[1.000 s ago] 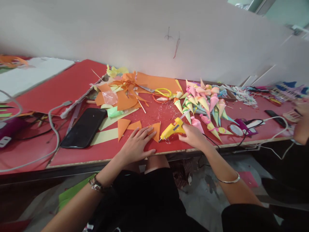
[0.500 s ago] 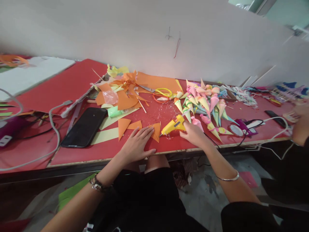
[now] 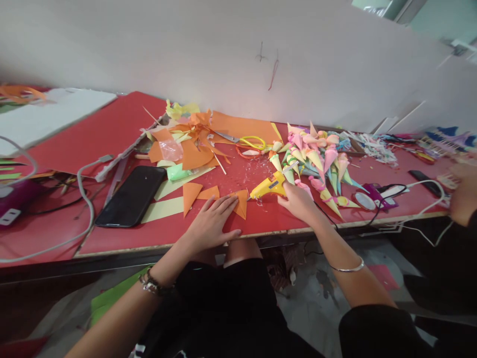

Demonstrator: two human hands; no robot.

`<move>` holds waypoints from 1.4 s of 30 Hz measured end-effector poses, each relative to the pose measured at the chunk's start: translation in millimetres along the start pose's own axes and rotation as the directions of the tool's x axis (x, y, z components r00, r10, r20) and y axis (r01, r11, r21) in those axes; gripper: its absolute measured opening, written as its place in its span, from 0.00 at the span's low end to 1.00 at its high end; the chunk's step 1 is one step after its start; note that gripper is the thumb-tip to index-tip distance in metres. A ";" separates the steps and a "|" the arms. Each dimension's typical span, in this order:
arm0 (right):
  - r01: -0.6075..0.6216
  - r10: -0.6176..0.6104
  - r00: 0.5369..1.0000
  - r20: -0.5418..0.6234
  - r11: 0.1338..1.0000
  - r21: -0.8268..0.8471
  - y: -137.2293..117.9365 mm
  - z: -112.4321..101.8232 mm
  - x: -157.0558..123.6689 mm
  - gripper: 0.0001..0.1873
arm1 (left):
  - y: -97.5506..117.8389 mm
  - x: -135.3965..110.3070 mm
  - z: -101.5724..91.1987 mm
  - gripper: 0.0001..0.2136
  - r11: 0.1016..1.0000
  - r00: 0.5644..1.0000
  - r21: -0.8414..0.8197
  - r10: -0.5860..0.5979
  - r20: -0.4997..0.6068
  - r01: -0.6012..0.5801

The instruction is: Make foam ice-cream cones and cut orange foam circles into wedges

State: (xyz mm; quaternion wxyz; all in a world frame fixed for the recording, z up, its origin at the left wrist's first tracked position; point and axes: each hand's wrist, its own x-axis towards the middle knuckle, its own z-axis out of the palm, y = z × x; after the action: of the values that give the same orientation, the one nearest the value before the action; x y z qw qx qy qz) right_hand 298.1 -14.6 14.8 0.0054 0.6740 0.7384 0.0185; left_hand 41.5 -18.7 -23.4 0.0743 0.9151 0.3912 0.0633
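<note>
My left hand (image 3: 211, 219) lies flat on an orange paper piece (image 3: 241, 204), fingers stretched out over its left part. Two more orange pieces, a wedge (image 3: 191, 197) and a smaller one (image 3: 209, 192), lie just left of and behind those fingers. In my right hand (image 3: 298, 203) is a yellow glue gun (image 3: 269, 185), with my fingers wrapped round its handle. Its nozzle points left, at the right edge of the orange piece; whether it touches the paper I cannot tell. Thin glue strands hang below the nozzle.
Behind the glue gun lies a heap of small paper cones (image 3: 316, 156). Yellow-handled scissors (image 3: 251, 143) and orange scraps (image 3: 196, 151) lie at the back. A black phone (image 3: 131, 196) sits left, a purple power socket (image 3: 383, 196) right. Another person's hand (image 3: 464, 191) is at far right.
My right hand has raised the glue gun slightly, so its nozzle sits a little higher along the orange piece's right edge. My left hand has stayed in place.
</note>
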 end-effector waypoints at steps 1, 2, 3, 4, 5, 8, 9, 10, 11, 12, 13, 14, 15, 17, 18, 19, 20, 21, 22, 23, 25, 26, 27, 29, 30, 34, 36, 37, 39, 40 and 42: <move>-0.007 0.007 1.000 0.001 1.000 -0.003 -0.4 -0.4 0.8 0.11 | -0.2 0.3 0.4 0.35 1.000 1.000 0.002 0.000 -0.001 0.000; -0.012 0.012 1.000 0.002 1.000 -0.006 -0.9 -0.8 1.6 0.11 | -0.4 0.6 1.0 0.35 1.000 1.000 0.004 0.001 -0.005 -0.001; -0.016 0.016 1.000 0.004 1.000 -0.010 -1.3 -1.2 2.3 0.11 | -0.7 0.8 1.5 0.35 1.000 1.000 0.005 0.004 -0.013 -0.004; -0.018 0.018 1.000 0.006 1.000 -0.013 -1.7 -1.7 3.1 0.12 | -1.0 0.9 2.1 0.35 1.000 1.000 0.005 0.007 -0.022 -0.006; -0.022 0.022 1.000 0.008 1.000 -0.016 -2.0 -2.2 3.8 0.12 | -1.2 0.9 2.4 0.35 1.000 1.000 0.005 0.010 -0.029 -0.010; -0.038 0.038 0.999 0.011 0.999 -0.020 -2.9 -3.3 5.9 0.11 | -1.4 0.5 2.6 0.35 1.000 0.999 0.006 0.014 -0.033 -0.014; -0.046 0.047 0.999 0.009 0.999 -0.020 -3.0 -3.4 6.7 0.11 | -1.3 0.4 2.3 0.35 1.000 0.999 0.008 0.014 -0.031 -0.013; -0.054 0.054 0.999 0.007 0.998 -0.018 -3.1 -3.4 7.5 0.12 | -1.2 0.3 2.1 0.35 1.000 0.999 0.010 0.014 -0.030 -0.013; -0.061 0.062 0.998 0.006 0.998 -0.016 -3.1 -3.4 8.3 0.12 | -1.1 0.2 1.8 0.35 1.000 0.999 0.011 0.013 -0.030 -0.013; -0.068 0.069 0.998 0.005 0.998 -0.014 -3.0 -3.3 9.1 0.13 | -1.0 0.3 1.5 0.35 1.000 0.999 0.011 0.014 -0.032 -0.013; -0.075 0.075 0.997 0.006 0.997 -0.012 -3.0 -3.3 9.9 0.13 | -0.8 0.3 1.3 0.35 1.000 0.999 0.010 0.014 -0.035 -0.014; -0.080 0.080 0.997 0.007 0.997 -0.010 -2.9 -3.2 10.6 0.14 | -0.7 0.4 1.2 0.35 1.000 0.999 0.010 0.015 -0.040 -0.015; -0.084 0.084 0.996 0.006 0.996 -0.008 -2.9 -3.0 11.2 0.14 | -0.5 0.6 1.1 0.35 1.000 0.999 0.010 0.017 -0.043 -0.017; -0.094 0.094 0.996 -0.003 0.996 0.003 -2.5 -2.0 12.1 0.13 | -0.3 0.8 1.0 0.35 1.000 0.999 0.012 0.018 -0.044 -0.018; -0.101 0.101 0.995 -0.013 0.995 0.012 -1.9 -0.8 12.5 0.13 | -0.3 0.9 1.0 0.35 1.000 0.999 0.013 0.016 -0.044 -0.015; -0.111 0.112 0.993 -0.029 0.994 0.025 -1.0 0.8 12.7 0.13 | -0.4 1.0 1.1 0.35 1.000 0.999 0.012 0.011 -0.044 -0.011; -0.122 0.124 0.991 -0.049 0.992 0.043 0.5 3.0 13.0 0.14 | -0.6 1.0 1.1 0.35 1.000 0.999 0.010 0.007 -0.044 -0.006; -0.135 0.140 0.988 -0.073 0.989 0.065 2.6 5.7 13.2 0.15 | -1.0 1.0 1.2 0.35 1.000 0.999 0.006 0.003 -0.045 -0.003; -0.151 0.160 0.982 -0.100 0.984 0.092 5.2 8.7 13.5 0.16 | -1.4 0.9 1.2 0.34 1.000 0.999 0.001 0.002 -0.046 -0.002; -0.166 0.182 0.975 -0.130 0.979 0.122 8.4 11.8 13.7 0.17 | -1.9 0.8 1.2 0.34 1.000 0.999 -0.007 0.005 -0.045 -0.005; -0.186 0.220 0.958 -0.183 0.965 0.186 15.4 17.4 14.1 0.18 | -2.8 0.5 0.6 0.33 0.999 0.999 -0.028 0.018 -0.038 -0.019; -0.184 0.229 0.952 -0.202 0.959 0.217 18.9 19.5 14.2 0.19 | -3.1 0.4 0.0 0.33 0.999 0.999 -0.042 0.024 -0.035 -0.026; -0.171 0.226 0.950 -0.214 0.954 0.247 22.1 21.2 14.1 0.19 | -3.5 0.2 -0.8 0.33 0.998 0.999 -0.059 0.028 -0.032 -0.030; -0.121 0.196 0.952 -0.234 0.946 0.300 27.0 23.2 13.6 0.20 | -4.3 -0.1 -2.8 0.33 0.995 0.999 -0.099 0.027 -0.026 -0.029; -0.097 0.182 0.952 -0.247 0.942 0.322 28.6 23.8 13.0 0.20 | -4.7 -0.1 -3.9 0.34 0.992 0.999 -0.122 0.022 -0.024 -0.025; -0.061 0.181 0.939 -0.292 0.925 0.376 29.1 26.5 9.4 0.19 | -7.1 1.3 -8.3 0.28 0.977 0.999 -0.213 -0.007 -0.034 0.000; -0.084 0.215 0.928 -0.305 0.917 0.390 27.1 28.7 7.9 0.19 | -8.2 3.0 -9.7 0.24 0.968 0.999 -0.249 -0.025 -0.044 0.013; -0.098 0.234 0.920 -0.314 0.914 0.394 25.9 29.9 7.5 0.19 | -8.6 3.9 -10.1 0.23 0.966 0.998 -0.259 -0.032 -0.048 0.019; -0.111 0.254 0.911 -0.324 0.909 0.401 23.8 31.7 7.5 0.19 | -8.9 5.6 -10.2 0.22 0.967 0.998 -0.256 -0.034 -0.051 0.020; -0.110 0.255 0.912 -0.322 0.907 0.405 23.1 32.1 7.5 0.18 | -8.8 6.2 -9.8 0.21 0.969 0.998 -0.245 -0.035 -0.054 0.021; -0.112 0.260 0.912 -0.318 0.902 0.418 22.1 31.1 6.1 0.18 | -8.3 6.7 -8.3 0.20 0.977 0.997 -0.211 -0.034 -0.070 0.019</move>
State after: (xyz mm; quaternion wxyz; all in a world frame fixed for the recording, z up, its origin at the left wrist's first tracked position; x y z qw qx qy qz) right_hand 320.5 -5.9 -15.3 -0.2684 0.7145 0.6461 -0.0034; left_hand 38.8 -7.4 -16.5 0.1569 0.8939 0.3969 0.1367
